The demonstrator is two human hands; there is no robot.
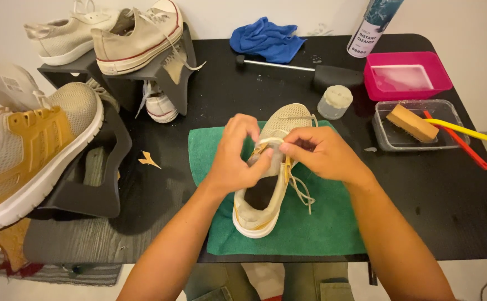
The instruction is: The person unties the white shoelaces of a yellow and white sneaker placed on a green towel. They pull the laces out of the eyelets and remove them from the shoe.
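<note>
Both hands, left [233,159] and right [317,151], pinch the beige mesh shoe's [265,189] soft tongue; light, floppy, best gripped at the firmer heel.

Left hand [233,159], right hand [321,153]: bare, no gloves, no rings, no watch, no wristband; nails short. Forearms bare to frame bottom, no sleeves visible. Below table [455,212] edge: olive-green trousers over both knees, seam or pocket line on right leg; red-and-white patch between knees, too small to tell
</note>
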